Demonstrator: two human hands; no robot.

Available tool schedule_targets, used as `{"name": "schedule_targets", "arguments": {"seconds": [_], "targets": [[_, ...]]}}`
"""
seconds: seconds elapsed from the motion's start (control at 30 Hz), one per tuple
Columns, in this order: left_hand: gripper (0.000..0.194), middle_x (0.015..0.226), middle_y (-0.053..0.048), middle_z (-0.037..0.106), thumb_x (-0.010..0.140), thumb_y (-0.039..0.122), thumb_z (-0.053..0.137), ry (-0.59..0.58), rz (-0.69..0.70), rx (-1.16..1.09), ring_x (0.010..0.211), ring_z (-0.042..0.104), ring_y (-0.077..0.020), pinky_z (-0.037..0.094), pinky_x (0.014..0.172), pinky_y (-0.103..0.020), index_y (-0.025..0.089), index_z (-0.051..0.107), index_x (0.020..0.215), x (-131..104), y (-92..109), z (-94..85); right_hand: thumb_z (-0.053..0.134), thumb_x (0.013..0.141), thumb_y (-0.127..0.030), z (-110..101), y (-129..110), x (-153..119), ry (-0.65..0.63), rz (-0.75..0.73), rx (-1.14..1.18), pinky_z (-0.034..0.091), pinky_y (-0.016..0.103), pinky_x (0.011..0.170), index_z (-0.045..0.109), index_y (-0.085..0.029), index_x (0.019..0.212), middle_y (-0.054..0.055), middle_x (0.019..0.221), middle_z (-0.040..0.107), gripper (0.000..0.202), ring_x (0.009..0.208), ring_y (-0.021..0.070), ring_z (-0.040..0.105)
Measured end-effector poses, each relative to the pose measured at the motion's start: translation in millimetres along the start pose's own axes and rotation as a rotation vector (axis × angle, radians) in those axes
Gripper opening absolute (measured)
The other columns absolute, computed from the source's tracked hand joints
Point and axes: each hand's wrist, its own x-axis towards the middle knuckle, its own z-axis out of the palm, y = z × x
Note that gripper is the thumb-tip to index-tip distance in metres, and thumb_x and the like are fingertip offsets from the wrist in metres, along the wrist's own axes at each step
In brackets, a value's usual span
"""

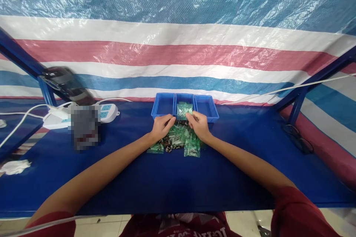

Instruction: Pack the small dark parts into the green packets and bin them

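My right hand (199, 126) pinches the edge of a small clear green plastic bag (183, 109). The bag is in front of the middle blue tray (184, 97), or over it, and something pale shows inside. To its left, my left hand (162, 126) is closed, thumb against the curled fingers; whatever it holds, if anything, is too small to make out. Between and below both hands lies a pile of green bags (178, 137) with silvery pieces in them. Small loose brown and metallic parts (168, 144) are mixed in. One filled bag (191, 149) sits at the pile's near right.
A left blue tray (164, 103) and a right blue tray (207, 106) flank the middle one. A white power strip (111, 113) with cables, a blurred-out object (85, 127) and a dark bottle-like object (69, 85) stand left. Glasses (299, 139) lie right; crumpled tissue (15, 167) lies far left.
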Motion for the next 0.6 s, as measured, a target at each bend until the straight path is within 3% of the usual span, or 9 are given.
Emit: {"name": "schedule_targets", "arguments": {"seconds": [0.1,0.23,0.3,0.43,0.6], "targets": [[0.033,0.054,0.003,0.053,0.094,0.023,0.044,0.008,-0.010,-0.021,0.048,0.048,-0.0065,0.036,0.054,-0.020,0.015,0.056,0.065,0.0,0.4,0.0,0.053,0.085,-0.053,-6.2,-6.9,13.4,0.001,0.148,0.168,0.034,0.021,0.044,0.044,-0.018,0.056,-0.005,0.045,0.045,0.046,0.040,0.0070,0.040],[0.031,0.056,0.002,0.055,0.095,0.023,0.043,0.007,-0.022,-0.037,0.049,0.049,-0.0062,0.037,0.053,-0.019,0.015,0.057,0.067,-0.4,0.4,0.0,0.059,0.080,-0.047,-15.5,-17.2,23.8,-0.175,0.242,0.207,0.040,0.022,0.044,0.061,-0.016,0.081,0.002,0.070,0.064,0.031,0.048,0.0108,0.056],[0.031,0.055,0.002,0.055,0.095,0.024,0.043,0.014,-0.039,-0.042,0.050,0.051,-0.0064,0.038,0.053,-0.019,0.015,0.057,0.068,-0.8,0.6,-0.4,0.058,0.082,-0.040,-17.6,-21.2,22.6,-0.266,0.157,0.031,0.041,0.023,0.048,0.064,-0.016,0.083,0.002,0.069,0.064,0.025,0.049,0.0108,0.056],[0.033,0.055,0.002,0.056,0.095,0.026,0.043,0.057,-0.072,-0.034,0.050,0.053,-0.0068,0.039,0.054,-0.019,0.015,0.057,0.068,-1.4,1.3,-1.3,0.056,0.084,-0.025,-15.3,-22.9,15.8,-0.471,-0.035,-0.537,0.039,0.024,0.057,0.067,-0.016,0.078,0.001,0.064,0.064,0.016,0.059,0.0126,0.057],[0.033,0.055,0.002,0.057,0.095,0.026,0.043,0.060,-0.079,-0.035,0.049,0.053,-0.0066,0.039,0.054,-0.019,0.016,0.057,0.068,-1.3,0.6,-0.4,0.051,0.088,-0.026,-10.7,-13.6,13.6,-0.585,-0.039,-1.016,0.037,0.025,0.060,0.067,-0.017,0.096,0.007,0.083,0.070,0.020,0.077,0.0195,0.063]]}}
